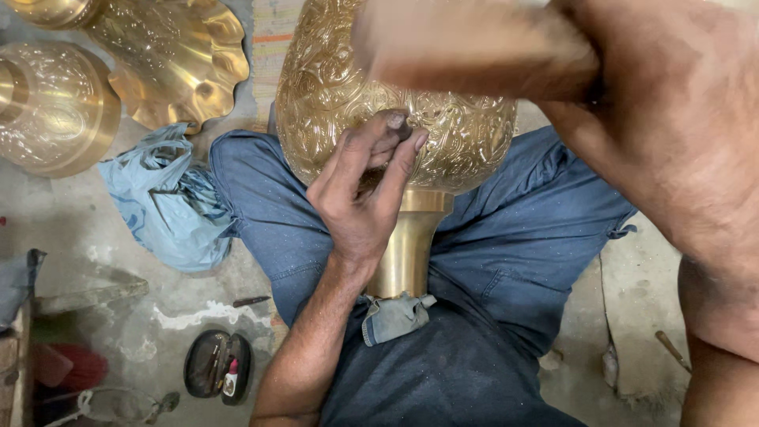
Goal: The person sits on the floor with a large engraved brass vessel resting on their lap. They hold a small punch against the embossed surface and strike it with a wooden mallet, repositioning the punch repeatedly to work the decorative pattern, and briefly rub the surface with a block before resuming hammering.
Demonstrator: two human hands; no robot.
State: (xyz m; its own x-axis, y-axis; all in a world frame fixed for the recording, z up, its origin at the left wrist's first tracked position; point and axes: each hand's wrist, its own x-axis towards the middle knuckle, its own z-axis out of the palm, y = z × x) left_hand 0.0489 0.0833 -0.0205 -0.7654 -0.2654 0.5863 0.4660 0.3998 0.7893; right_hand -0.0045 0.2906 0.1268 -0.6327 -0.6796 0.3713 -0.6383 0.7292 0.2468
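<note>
A large engraved brass vase (332, 87) lies across my lap, its plain brass stem (407, 245) pointing toward me between my blue-jeaned legs. My left hand (364, 190) pinches a small dark metal punch (404, 128) with its tip against the vase's patterned belly. My right arm reaches in from the right, close to the camera. My right hand (387, 39) is a blur above the vase, and what it holds cannot be made out. A grey rag (395, 316) sits under the stem's end.
A fluted brass dish (182, 55) and a round brass vessel (47, 103) stand at the upper left. On the concrete floor to the left lie a blue plastic bag (166, 198), an open black case (217, 364) and a thin rod (251, 301).
</note>
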